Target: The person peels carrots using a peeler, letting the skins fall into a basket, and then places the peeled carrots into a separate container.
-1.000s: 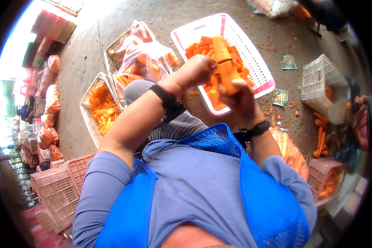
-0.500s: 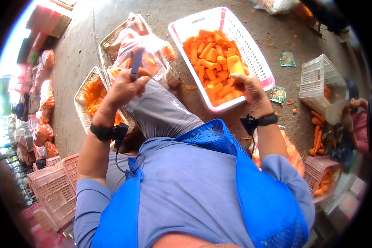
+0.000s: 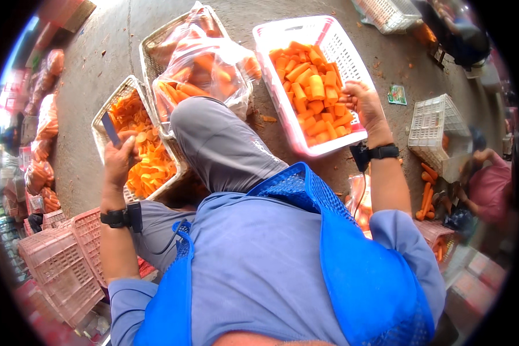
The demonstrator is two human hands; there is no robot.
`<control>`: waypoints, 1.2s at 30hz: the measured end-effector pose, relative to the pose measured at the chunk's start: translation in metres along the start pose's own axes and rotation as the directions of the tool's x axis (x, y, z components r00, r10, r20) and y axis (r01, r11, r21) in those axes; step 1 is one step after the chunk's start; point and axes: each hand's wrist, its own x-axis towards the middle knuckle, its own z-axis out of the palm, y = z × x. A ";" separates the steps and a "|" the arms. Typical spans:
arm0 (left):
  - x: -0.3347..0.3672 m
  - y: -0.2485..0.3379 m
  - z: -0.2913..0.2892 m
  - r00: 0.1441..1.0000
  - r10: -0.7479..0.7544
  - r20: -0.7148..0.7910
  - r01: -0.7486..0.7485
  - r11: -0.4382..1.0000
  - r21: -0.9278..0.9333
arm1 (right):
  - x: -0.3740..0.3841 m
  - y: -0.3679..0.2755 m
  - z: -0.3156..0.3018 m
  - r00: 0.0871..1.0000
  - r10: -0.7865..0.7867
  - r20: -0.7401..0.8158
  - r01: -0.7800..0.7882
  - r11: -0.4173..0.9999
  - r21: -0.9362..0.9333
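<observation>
My left hand (image 3: 121, 158) is closed around a dark, flat-bladed knife (image 3: 110, 128) that points up and away. It is over the near left side of a cream crate (image 3: 101, 109) full of carrot peelings and end slices (image 3: 150, 167). My right hand (image 3: 363, 105) is above the right side of a white-and-pink crate (image 3: 352, 55), its fingers loosely bent and apart with no piece seen in them. Peeled, cut carrot pieces (image 3: 305, 109) are heaped in that crate. A thick carrot piece (image 3: 316, 87) lies on top of the heap.
Beyond my knee, another cream crate (image 3: 146, 57) holds a clear plastic bag of carrots (image 3: 205, 69). Stacked pink crates (image 3: 60, 265) stand at my left. To the right are a white crate (image 3: 429, 127), loose carrots (image 3: 426, 199) and a person in pink (image 3: 490, 187).
My right hand has let go of the thick carrot piece onto the heap and moved right. My left hand has swung left and nearer with the knife, from the bag to the peelings crate.
</observation>
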 end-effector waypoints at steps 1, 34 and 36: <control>0.004 -0.013 -0.018 1.000 -0.004 -0.014 0.004 1.000 0.000 | -0.004 0.003 0.016 1.000 0.018 -0.013 -0.020 0.984 -0.176; -0.021 -0.080 -0.085 0.949 -0.267 -0.166 0.240 0.956 -0.170 | 0.165 0.136 0.055 0.947 0.232 0.221 0.262 -0.162 -0.951; -0.022 -0.081 -0.085 0.949 -0.264 -0.174 0.235 0.957 -0.170 | 0.144 0.141 0.044 0.947 0.185 0.263 0.284 -0.102 -0.953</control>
